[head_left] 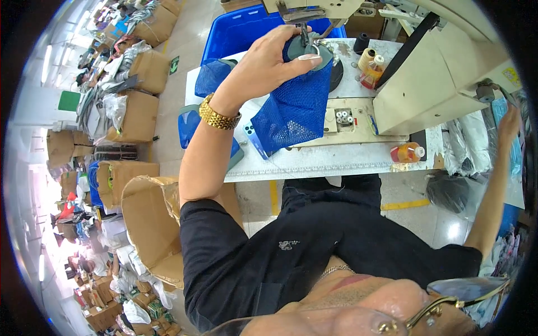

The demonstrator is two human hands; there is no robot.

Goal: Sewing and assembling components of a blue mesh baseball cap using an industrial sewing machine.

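My left hand (280, 59), with a gold watch at the wrist, holds a blue mesh piece (300, 106) by its grey-green end, right at the needle and presser foot of a sewing machine (434, 73). The thumb lies on top beside a pale ring; the other fingertips are partly hidden behind the fabric. The mesh hangs over the machine bed toward me. Far to the right, my right hand (509, 120) is raised at the end of the machine, by its wheel. It is small and bent by the rim, so its fingers are unclear.
More blue mesh pieces (212, 77) lie at the table's left, near a blue phone (255, 140). Behind stands a blue bin (232, 33). Thread cones (367, 59) and an orange bottle (408, 152) are on the table. An open cardboard box (148, 224) stands at my left.
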